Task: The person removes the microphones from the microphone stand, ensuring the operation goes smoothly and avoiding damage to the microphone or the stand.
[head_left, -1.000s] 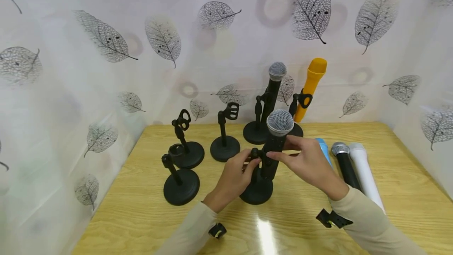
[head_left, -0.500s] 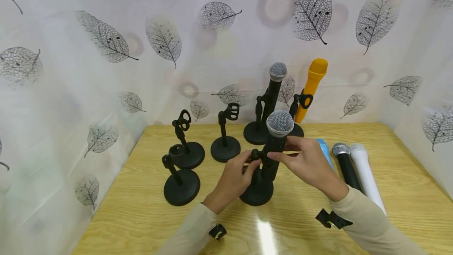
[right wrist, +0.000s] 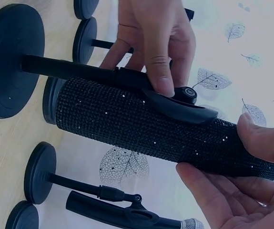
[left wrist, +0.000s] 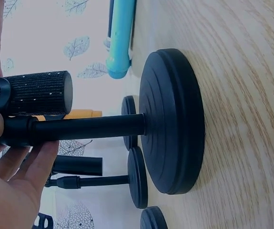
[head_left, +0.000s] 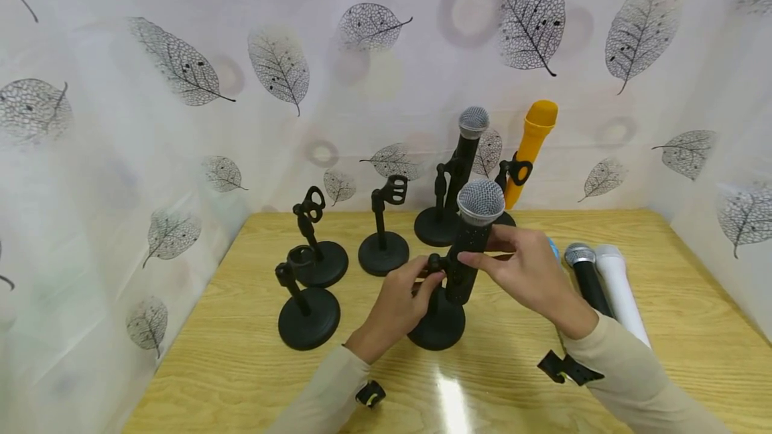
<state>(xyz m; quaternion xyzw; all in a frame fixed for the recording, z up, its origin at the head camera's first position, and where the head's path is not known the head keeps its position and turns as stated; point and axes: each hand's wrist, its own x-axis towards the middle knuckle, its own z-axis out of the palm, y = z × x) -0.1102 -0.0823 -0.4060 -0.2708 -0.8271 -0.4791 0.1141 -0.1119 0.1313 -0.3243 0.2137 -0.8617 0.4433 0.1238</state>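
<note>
Black studded microphone [head_left: 472, 240], silver-headed: at four o'clock from the head view's centre, leaning slightly toward one o'clock, passed through the clip [right wrist: 189, 112] of a round-based stand [head_left: 435, 332]. Left hand [head_left: 398, 297]: pinching the stand near its upper joint. Right hand [head_left: 533, 276]: thumb and fingers gripping the microphone. Risk: a hard push, should the left pinch slacken, could swivel the joint or tip the stand. Obscured: blue microphone [head_left: 553, 247] at three o'clock, mostly behind the right hand; the clip's far side.
</note>
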